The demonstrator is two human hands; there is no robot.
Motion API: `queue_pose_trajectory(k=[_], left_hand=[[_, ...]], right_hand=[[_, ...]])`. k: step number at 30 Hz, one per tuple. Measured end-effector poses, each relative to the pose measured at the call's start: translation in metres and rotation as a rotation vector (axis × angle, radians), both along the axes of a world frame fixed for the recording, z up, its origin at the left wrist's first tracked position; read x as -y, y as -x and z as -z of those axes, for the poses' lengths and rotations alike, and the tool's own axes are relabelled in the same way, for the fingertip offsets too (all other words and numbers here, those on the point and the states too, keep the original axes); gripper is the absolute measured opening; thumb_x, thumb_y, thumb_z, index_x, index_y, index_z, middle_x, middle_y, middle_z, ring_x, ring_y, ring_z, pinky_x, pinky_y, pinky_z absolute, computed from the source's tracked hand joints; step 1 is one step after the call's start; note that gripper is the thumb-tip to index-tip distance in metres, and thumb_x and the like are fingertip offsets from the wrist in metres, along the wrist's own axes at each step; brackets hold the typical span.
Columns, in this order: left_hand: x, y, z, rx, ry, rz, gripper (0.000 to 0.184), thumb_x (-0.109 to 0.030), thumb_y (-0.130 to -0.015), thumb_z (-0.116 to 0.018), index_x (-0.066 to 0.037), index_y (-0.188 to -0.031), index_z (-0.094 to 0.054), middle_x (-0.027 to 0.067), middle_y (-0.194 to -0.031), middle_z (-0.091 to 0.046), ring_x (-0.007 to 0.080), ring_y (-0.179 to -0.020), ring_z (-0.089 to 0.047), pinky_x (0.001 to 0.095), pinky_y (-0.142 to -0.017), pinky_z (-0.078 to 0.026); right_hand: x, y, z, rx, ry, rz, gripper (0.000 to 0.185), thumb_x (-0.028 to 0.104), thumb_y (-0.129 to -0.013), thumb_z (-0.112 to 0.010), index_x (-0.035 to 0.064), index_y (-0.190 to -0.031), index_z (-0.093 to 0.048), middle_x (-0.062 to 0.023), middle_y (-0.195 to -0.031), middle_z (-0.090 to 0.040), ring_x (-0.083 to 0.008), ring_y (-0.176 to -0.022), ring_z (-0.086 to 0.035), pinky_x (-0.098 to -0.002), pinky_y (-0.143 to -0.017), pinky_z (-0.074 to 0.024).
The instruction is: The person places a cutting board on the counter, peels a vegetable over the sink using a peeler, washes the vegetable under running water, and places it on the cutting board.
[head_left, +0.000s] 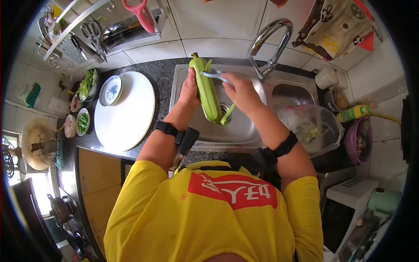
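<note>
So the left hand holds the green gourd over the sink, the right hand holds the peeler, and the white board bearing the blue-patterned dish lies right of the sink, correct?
No: the head view shows the white board, with its blue-patterned dish, left of the sink. The left hand does hold the green gourd over it, the right hand the peeler.
</note>
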State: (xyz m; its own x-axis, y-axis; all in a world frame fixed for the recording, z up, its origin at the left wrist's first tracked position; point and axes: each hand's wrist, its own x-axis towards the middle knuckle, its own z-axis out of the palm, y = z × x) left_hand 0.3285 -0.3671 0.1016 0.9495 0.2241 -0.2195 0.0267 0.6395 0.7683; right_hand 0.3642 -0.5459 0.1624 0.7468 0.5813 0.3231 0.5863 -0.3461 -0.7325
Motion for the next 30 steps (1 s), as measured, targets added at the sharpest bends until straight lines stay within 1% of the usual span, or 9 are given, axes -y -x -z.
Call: queue_pose_trajectory(k=[3,8,12,14,16,19,22,27,30], left_hand=[[-0.008,-0.010,0.003,0.081,-0.075,-0.164,0.060,-0.058,-0.083,-0.045,-0.006,-0.113,-0.048,0.0078,-0.095,-0.057,0.0209,-0.082,-0.057,0.0372,-0.073,-0.050],[-0.031,-0.013,0.007,0.061,-0.073,-0.156,0.056,-0.054,-0.085,-0.045,-0.006,-0.113,-0.047,0.0074,-0.096,-0.056,0.0209,-0.084,-0.056,0.0364,-0.073,-0.049],[-0.042,-0.017,0.022,0.067,-0.048,-0.229,0.055,-0.055,-0.086,-0.043,-0.007,-0.113,-0.047,0.0075,-0.096,-0.056,0.0214,-0.085,-0.056,0.0375,-0.074,-0.049],[-0.046,-0.018,0.023,0.038,0.039,-0.270,0.059,-0.060,-0.084,-0.038,-0.010,-0.113,-0.049,0.0091,-0.096,-0.056,0.0267,-0.087,-0.056,0.0447,-0.077,-0.048],[-0.045,-0.017,0.019,0.005,0.073,-0.271,0.061,-0.062,-0.085,-0.034,-0.009,-0.112,-0.049,0.0097,-0.099,-0.056,0.0276,-0.089,-0.056,0.0464,-0.079,-0.047],[-0.041,-0.009,0.019,0.078,0.067,-0.122,0.063,-0.062,-0.086,-0.030,-0.009,-0.113,-0.049,0.0099,-0.103,-0.056,0.0269,-0.092,-0.055,0.0465,-0.079,-0.047],[-0.024,-0.005,0.014,0.015,0.257,0.062,0.063,-0.060,-0.086,-0.031,-0.006,-0.113,-0.050,0.0136,-0.100,-0.057,0.0265,-0.095,-0.055,0.0415,-0.080,-0.048],[-0.001,0.003,0.008,-0.079,0.109,0.191,0.070,-0.067,-0.082,-0.030,-0.006,-0.108,-0.052,0.0115,-0.096,-0.059,0.0223,-0.085,-0.059,0.0365,-0.072,-0.051],[0.004,0.005,0.007,-0.031,0.034,0.202,0.064,-0.064,-0.081,-0.039,-0.008,-0.109,-0.051,0.0100,-0.089,-0.059,0.0198,-0.078,-0.060,0.0336,-0.068,-0.051]], right_hand=[[0.013,0.018,0.005,-0.051,-0.019,-0.078,0.023,0.014,-0.082,-0.055,0.0074,-0.104,-0.055,-0.0197,-0.075,-0.060,-0.0367,-0.067,-0.058,-0.0431,-0.060,-0.0461],[0.038,0.034,0.038,0.072,0.025,-0.138,0.021,0.013,-0.081,-0.055,0.0089,-0.102,-0.056,-0.0182,-0.075,-0.059,-0.0369,-0.067,-0.057,-0.0430,-0.060,-0.0461],[0.057,0.039,0.055,0.039,0.232,-0.187,0.017,0.013,-0.081,-0.054,0.0090,-0.098,-0.056,-0.0174,-0.075,-0.059,-0.0370,-0.068,-0.058,-0.0434,-0.060,-0.0461],[0.062,0.034,0.062,0.054,0.308,-0.211,0.017,0.013,-0.081,-0.054,0.0089,-0.097,-0.056,-0.0172,-0.075,-0.059,-0.0371,-0.068,-0.058,-0.0436,-0.059,-0.0460],[0.063,0.023,0.064,-0.149,0.342,-0.064,0.023,0.013,-0.078,-0.058,0.0080,-0.101,-0.059,-0.0180,-0.079,-0.061,-0.0329,-0.072,-0.059,-0.0379,-0.064,-0.0465],[0.049,0.009,0.048,-0.086,0.149,0.019,0.023,0.012,-0.080,-0.056,0.0081,-0.103,-0.057,-0.0179,-0.076,-0.061,-0.0316,-0.067,-0.060,-0.0369,-0.060,-0.0461],[0.026,-0.001,0.021,-0.061,0.056,0.079,0.022,0.013,-0.081,-0.056,0.0083,-0.102,-0.054,-0.0176,-0.075,-0.061,-0.0343,-0.067,-0.059,-0.0400,-0.058,-0.0461],[-0.004,-0.016,-0.005,0.073,-0.044,0.061,0.022,0.014,-0.081,-0.055,0.0083,-0.102,-0.051,-0.0183,-0.074,-0.061,-0.0379,-0.069,-0.059,-0.0442,-0.059,-0.0466],[-0.010,-0.018,-0.009,0.122,-0.032,0.080,0.020,0.014,-0.081,-0.055,0.0078,-0.100,-0.052,-0.0194,-0.075,-0.061,-0.0379,-0.070,-0.059,-0.0446,-0.061,-0.0473]])
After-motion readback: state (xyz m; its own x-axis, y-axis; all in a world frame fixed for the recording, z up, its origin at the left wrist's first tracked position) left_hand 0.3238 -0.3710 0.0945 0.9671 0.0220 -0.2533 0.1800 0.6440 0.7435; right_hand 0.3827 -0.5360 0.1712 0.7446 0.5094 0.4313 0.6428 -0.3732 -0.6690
